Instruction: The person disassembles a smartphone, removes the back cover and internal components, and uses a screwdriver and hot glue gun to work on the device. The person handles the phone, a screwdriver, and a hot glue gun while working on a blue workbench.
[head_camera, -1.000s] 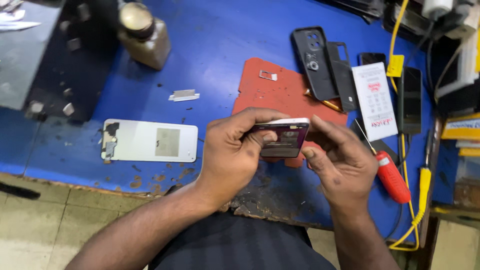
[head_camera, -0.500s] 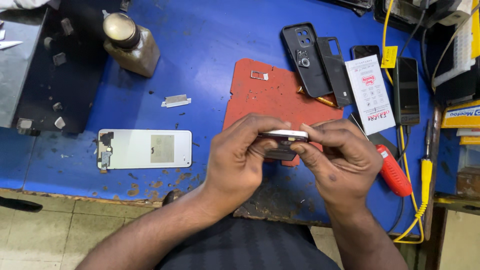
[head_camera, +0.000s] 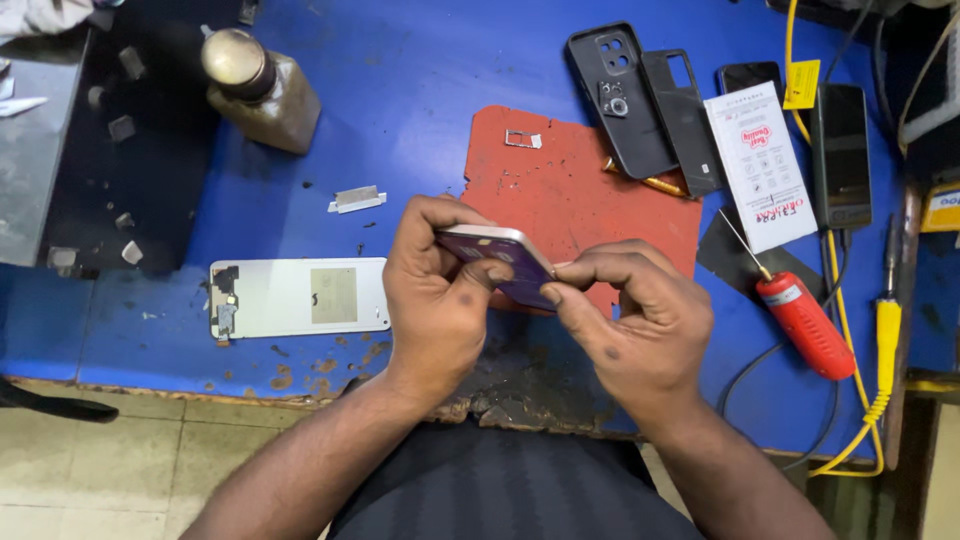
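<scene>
Lying flat near the surface's (head_camera: 420, 90) front edge, a white panel (head_camera: 300, 297) sits left of the left hand (head_camera: 440, 300). Both hands' fingers pinch a purple phone (head_camera: 495, 258) over the red mat (head_camera: 590, 190); right hand (head_camera: 635, 320) grips its right edge.

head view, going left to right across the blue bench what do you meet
Brown bottle → white phone panel → left hand → purple phone → right hand → red-handled tool → yellow cable
</scene>
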